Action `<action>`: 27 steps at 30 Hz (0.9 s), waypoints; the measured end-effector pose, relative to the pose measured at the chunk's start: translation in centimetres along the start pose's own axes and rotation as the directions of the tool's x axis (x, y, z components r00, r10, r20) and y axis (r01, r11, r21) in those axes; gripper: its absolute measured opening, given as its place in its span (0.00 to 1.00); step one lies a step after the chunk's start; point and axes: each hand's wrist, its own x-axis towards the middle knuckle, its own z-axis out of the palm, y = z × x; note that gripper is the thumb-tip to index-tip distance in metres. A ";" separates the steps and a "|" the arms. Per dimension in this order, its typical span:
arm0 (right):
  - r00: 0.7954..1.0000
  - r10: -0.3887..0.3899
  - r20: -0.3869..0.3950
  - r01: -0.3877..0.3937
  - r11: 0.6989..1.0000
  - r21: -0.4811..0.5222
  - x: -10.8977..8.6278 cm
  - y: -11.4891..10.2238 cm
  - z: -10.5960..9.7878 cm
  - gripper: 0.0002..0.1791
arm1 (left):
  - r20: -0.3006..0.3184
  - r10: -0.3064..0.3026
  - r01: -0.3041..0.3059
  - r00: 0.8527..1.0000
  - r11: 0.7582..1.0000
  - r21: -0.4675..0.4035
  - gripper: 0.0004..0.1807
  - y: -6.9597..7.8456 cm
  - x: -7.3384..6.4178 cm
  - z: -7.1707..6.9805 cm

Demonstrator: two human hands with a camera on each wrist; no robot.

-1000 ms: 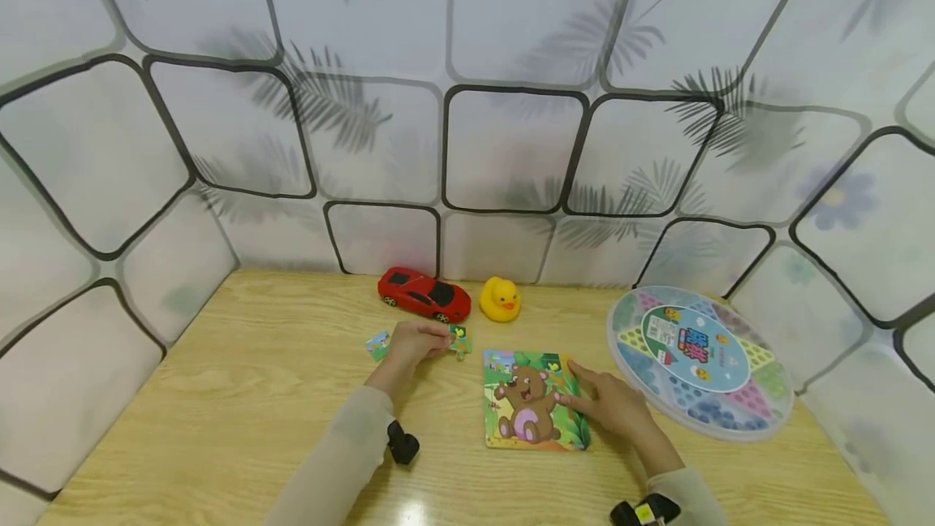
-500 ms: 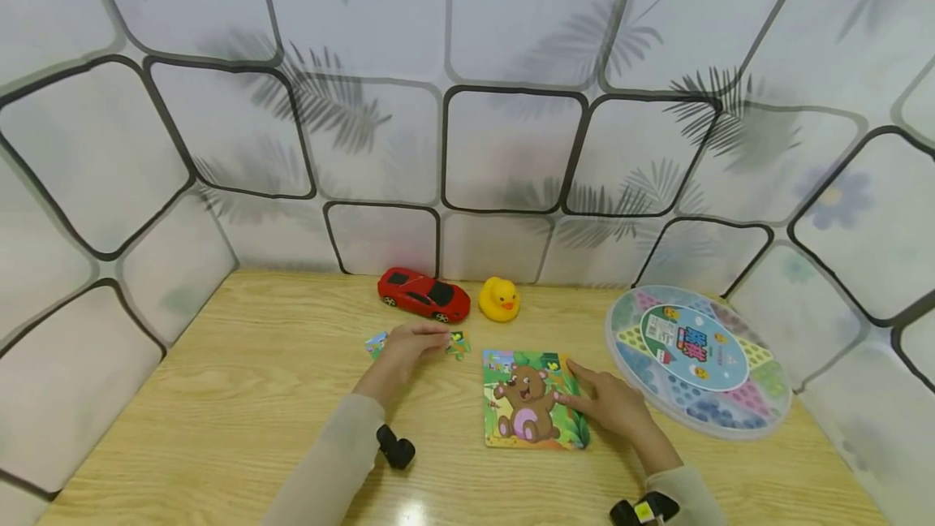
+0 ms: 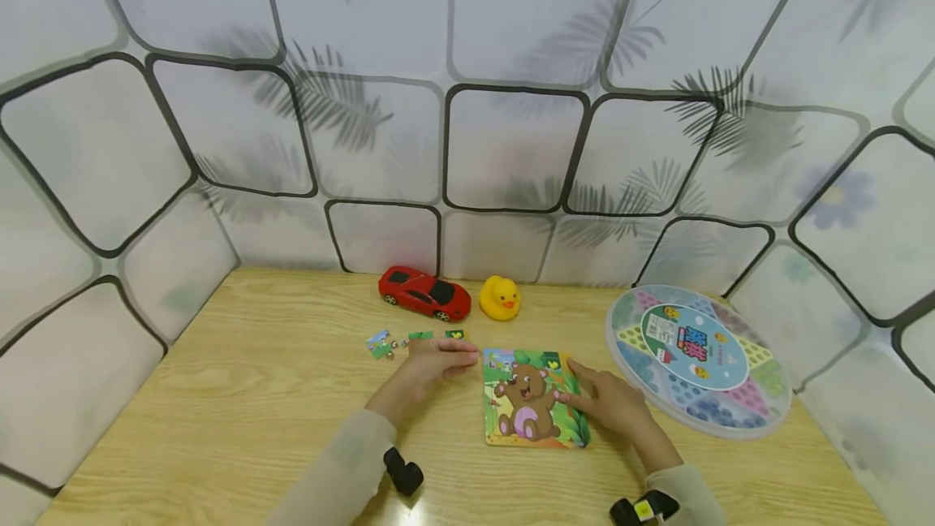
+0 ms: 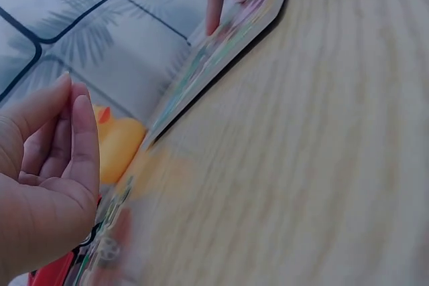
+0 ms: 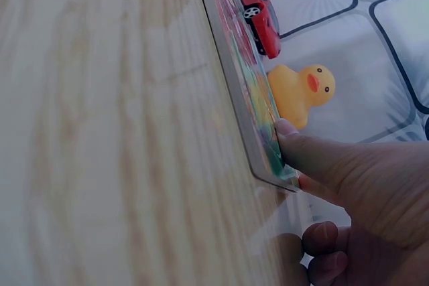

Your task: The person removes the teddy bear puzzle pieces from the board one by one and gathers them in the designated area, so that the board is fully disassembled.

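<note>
A flat square bear puzzle [image 3: 527,408] lies on the table in the head view. My right hand [image 3: 609,406] rests at its right side, the thumb on its face and the index finger at the upper right corner. The right wrist view shows that thumb [image 5: 315,155] pressing the edge. My left hand [image 3: 427,364] hovers left of the puzzle, fingertips close to its upper left corner. Thumb and fingertips meet in the left wrist view, with nothing visible between them. Behind it lie loose puzzle pieces [image 3: 380,344], partly covered by the hand.
A red toy car [image 3: 424,295] and a yellow rubber duck [image 3: 500,299] stand at the back, by the patterned wall covering. A round clear-lidded board game box [image 3: 699,360] lies to the right. Both wrists wear black cameras.
My left hand set a puzzle piece down below the car, let go, and moved right toward the bear puzzle. More loose pieces now show behind it. The right hand has stayed put.
</note>
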 end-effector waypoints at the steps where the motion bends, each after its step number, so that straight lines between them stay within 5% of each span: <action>1: 1.000 0.001 0.001 -0.001 1.000 0.000 0.0 0.0 0.0 0.41 | 0.012 -0.002 0.002 1.000 1.000 -0.009 0.08 -0.1 -0.1 0.2; 8: 1.000 0.001 0.003 -0.001 1.000 0.007 -0.1 -0.1 -0.1 0.41 | 0.065 -0.012 0.014 0.998 0.999 -0.029 0.06 -1.1 -0.6 1.0; 16: 1.000 -0.002 0.003 0.002 1.000 0.011 -0.1 -0.2 -0.1 0.41 | 0.048 -0.015 0.010 0.999 0.994 0.107 0.09 -1.7 -0.8 1.5; 27: 1.000 0.004 0.012 -0.004 1.000 0.022 0.0 -0.3 -0.2 0.42 | 0.038 0.045 -0.056 0.998 0.924 0.378 0.10 -2.2 -1.0 2.4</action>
